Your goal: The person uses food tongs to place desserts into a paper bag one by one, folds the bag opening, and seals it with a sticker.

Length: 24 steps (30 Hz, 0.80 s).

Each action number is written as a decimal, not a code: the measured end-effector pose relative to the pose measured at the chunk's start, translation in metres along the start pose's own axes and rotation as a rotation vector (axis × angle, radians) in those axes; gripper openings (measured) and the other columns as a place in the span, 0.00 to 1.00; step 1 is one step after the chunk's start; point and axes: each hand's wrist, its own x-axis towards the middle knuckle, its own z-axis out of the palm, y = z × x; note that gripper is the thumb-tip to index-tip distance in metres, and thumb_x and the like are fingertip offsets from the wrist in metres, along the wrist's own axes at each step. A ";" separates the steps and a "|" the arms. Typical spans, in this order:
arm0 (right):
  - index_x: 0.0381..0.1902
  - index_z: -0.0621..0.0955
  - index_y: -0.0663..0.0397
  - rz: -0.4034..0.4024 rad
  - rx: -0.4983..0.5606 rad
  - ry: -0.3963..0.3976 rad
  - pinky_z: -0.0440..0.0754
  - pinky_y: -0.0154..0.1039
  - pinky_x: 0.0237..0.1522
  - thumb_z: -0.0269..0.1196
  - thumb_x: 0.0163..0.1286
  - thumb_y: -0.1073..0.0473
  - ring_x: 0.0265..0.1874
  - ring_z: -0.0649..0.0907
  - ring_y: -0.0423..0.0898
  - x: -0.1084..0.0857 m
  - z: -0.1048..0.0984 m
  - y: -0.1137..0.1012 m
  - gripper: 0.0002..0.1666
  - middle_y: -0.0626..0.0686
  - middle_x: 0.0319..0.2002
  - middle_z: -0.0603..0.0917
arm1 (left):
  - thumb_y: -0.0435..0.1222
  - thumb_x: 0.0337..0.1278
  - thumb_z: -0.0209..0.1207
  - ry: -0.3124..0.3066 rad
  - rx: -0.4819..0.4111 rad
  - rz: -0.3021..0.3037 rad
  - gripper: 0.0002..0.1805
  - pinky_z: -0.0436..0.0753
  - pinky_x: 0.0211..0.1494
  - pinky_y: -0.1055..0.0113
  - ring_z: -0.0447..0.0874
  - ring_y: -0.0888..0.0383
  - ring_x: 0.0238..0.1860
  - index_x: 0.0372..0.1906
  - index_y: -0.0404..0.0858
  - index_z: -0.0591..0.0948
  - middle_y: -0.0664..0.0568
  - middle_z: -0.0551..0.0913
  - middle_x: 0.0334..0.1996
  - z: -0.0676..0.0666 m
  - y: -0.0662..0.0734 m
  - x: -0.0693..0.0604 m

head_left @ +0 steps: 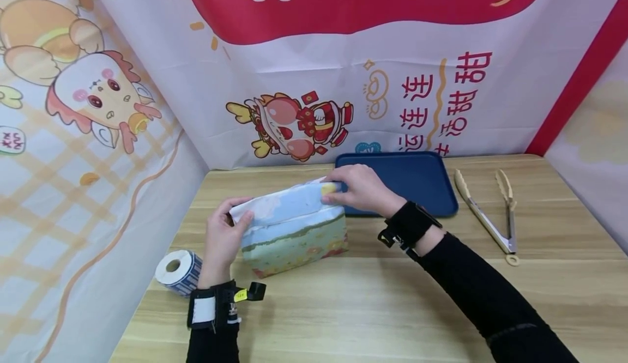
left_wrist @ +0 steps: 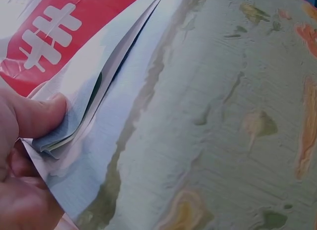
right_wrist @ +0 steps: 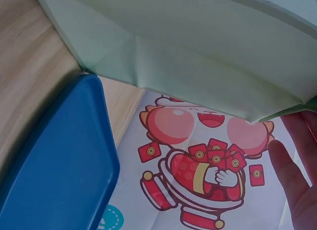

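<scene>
A paper bag [head_left: 294, 248], light blue above and pale green with flowers below, stands on the table with its top edge folded over. At the fold's left end my left hand [head_left: 221, 237] pinches the paper, thumb in front. In the left wrist view that thumb presses the folded flap [left_wrist: 74, 103] near the corner. My right hand [head_left: 363, 188] grips the fold's other end, beside a small yellow patch [head_left: 327, 188]. The right wrist view shows the bag's creased pale green side [right_wrist: 198, 66] and some fingers [right_wrist: 292, 175] at its edge.
A dark blue tray [head_left: 397, 180] lies behind my right hand. Metal tongs [head_left: 490, 235] with beige tips lie spread at the right. A roll of blue-printed labels [head_left: 179, 272] sits left of my left wrist. A printed cloth [head_left: 294, 63] hangs behind the table.
</scene>
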 end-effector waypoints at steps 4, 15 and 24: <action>0.50 0.85 0.48 0.009 -0.027 0.011 0.81 0.42 0.43 0.68 0.62 0.43 0.43 0.85 0.46 -0.001 0.001 -0.002 0.23 0.48 0.45 0.88 | 0.26 0.62 0.59 0.013 -0.038 -0.007 0.15 0.79 0.47 0.74 0.79 0.62 0.46 0.54 0.31 0.79 0.59 0.81 0.46 0.001 0.000 0.000; 0.64 0.76 0.49 -0.019 -0.039 -0.034 0.77 0.47 0.59 0.63 0.68 0.46 0.56 0.79 0.47 -0.006 -0.001 -0.012 0.30 0.51 0.58 0.82 | 0.28 0.63 0.59 -0.078 -0.043 0.135 0.24 0.74 0.58 0.79 0.77 0.68 0.56 0.63 0.33 0.72 0.60 0.79 0.55 -0.010 -0.014 0.001; 0.65 0.76 0.39 -0.273 -0.134 0.098 0.66 0.50 0.71 0.60 0.71 0.57 0.70 0.70 0.49 -0.012 0.016 -0.016 0.24 0.50 0.68 0.75 | 0.32 0.70 0.52 -0.100 0.038 0.190 0.30 0.56 0.73 0.76 0.62 0.69 0.70 0.74 0.44 0.62 0.49 0.69 0.70 -0.024 -0.013 -0.013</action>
